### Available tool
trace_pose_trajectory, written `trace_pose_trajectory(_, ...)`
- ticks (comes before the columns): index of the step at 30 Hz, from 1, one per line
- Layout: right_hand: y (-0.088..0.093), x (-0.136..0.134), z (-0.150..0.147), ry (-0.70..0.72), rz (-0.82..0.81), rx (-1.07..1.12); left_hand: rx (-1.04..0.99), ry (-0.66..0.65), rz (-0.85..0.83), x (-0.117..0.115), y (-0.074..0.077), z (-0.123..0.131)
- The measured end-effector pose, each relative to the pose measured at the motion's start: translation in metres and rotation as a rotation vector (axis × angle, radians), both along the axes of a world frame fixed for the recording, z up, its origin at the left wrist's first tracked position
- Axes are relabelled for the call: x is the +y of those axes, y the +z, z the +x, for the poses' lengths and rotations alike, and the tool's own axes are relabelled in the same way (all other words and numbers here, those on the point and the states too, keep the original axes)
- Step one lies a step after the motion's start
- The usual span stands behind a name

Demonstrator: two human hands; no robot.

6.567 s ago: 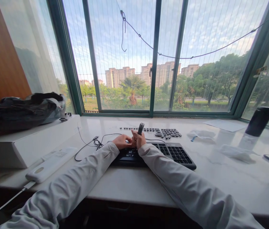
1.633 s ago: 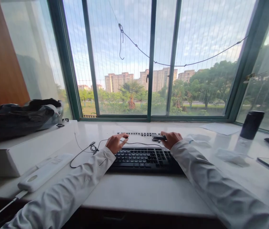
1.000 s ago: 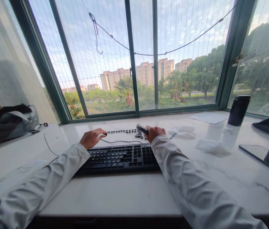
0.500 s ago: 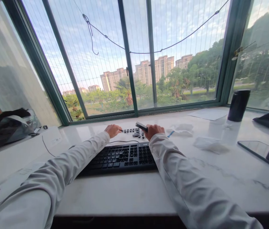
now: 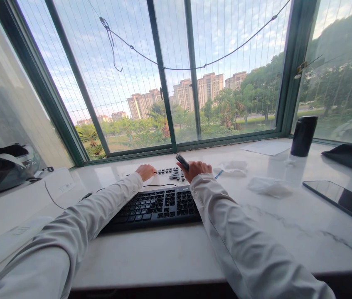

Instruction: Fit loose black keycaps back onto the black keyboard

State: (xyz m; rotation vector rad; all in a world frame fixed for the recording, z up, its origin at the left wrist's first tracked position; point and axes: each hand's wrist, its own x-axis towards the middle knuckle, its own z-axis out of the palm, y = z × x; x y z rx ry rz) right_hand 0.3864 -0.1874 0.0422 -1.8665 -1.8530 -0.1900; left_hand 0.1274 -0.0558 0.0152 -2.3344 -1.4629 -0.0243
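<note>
My left hand (image 5: 146, 172) rests on the counter behind the keyboard. Its fingers are drawn together at the left end of several small dark keycaps (image 5: 172, 170) laid out in rows; whatever is between the fingertips is too small to make out. My right hand (image 5: 197, 169) is wrapped round a slim dark handheld tool (image 5: 182, 162) with a metallic edge, its end pointing up and left above the keycaps. Nearer to me lies a black keyboard (image 5: 160, 218), partly covered by both sleeves. Parts of its left and middle key area look bare of caps.
Crumpled clear plastic bags (image 5: 269, 187) and a small blue strip (image 5: 219, 174) lie to the right. Farther right are a tablet-like device (image 5: 340, 199), a black bottle (image 5: 303, 136) and a paper sheet (image 5: 267, 147). A white box (image 5: 60, 182) and dark bag (image 5: 4, 170) stand left.
The tool in my right hand has turned steeper, its end more upright. My left hand stays by the keycaps with little movement. The whole view has shifted slightly.
</note>
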Motion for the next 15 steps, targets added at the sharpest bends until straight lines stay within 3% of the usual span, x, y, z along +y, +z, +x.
trace_pose_trajectory(15,-0.0026,0.0069,0.0045,0.070,-0.013,-0.067,-0.029,0.039,0.021,0.0034,0.0000,0.0024)
